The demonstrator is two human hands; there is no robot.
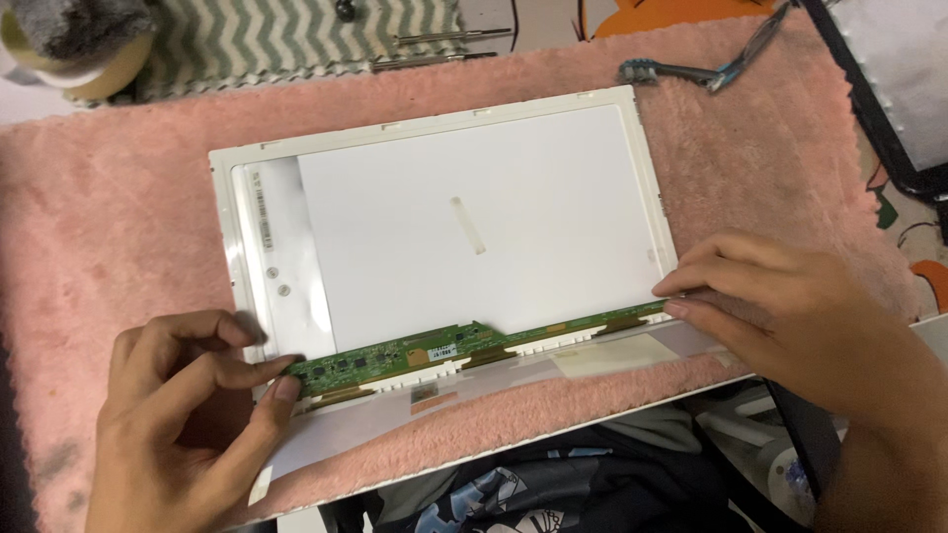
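A white-framed display panel lies face down in the middle of a pink fluffy towel spread over the tabletop. Along the panel's 6 o'clock edge runs a narrow green circuit board strip, slanting from 8 o'clock up toward 3 o'clock. The left hand pinches the strip's 8 o'clock end between thumb and fingertips. The right hand holds the strip's 3 o'clock end, fingers curled down onto it at the frame's corner. A white sheet covers most of the panel's back, with a short piece of pale tape near its centre. At 1 o'clock, on the towel's far edge, lies a toothbrush with blue and white bristles. At 12 o'clock, two thin metal tools rest just beyond the towel, beside a green-and-white zigzag cloth. At 11 o'clock sits a roll of tape.
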